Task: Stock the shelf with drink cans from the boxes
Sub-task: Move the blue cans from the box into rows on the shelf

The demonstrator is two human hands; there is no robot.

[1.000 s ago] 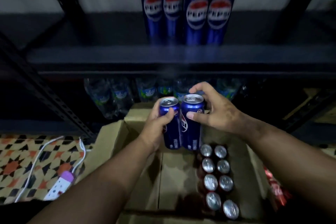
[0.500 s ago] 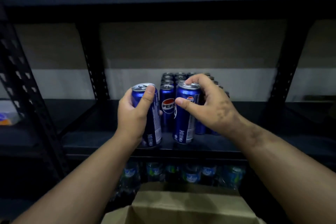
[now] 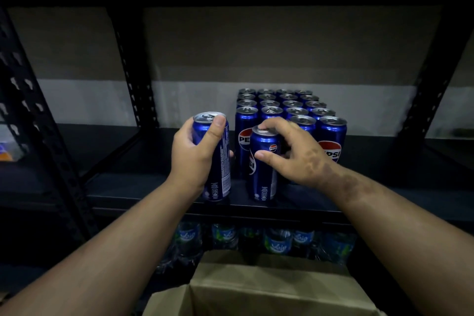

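Left hand (image 3: 193,159) fingers gripping a blue can (image 3: 215,161), right hand (image 3: 297,159) fingers gripping a second can (image 3: 263,174) at shelf (image 3: 154,187) near edge, stocked cans (image 3: 289,108) behind.

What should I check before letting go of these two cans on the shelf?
1. Left hand grips the left can: ok.
2. Right hand fingers hold the right can by its top: ok.
3. Right can's base resting on the shelf: ok.
4. Left can's base fully down: cannot tell.
5. Both cans upright: ok.
6. Aligned with the stocked block: not ok, both stand forward near the edge.
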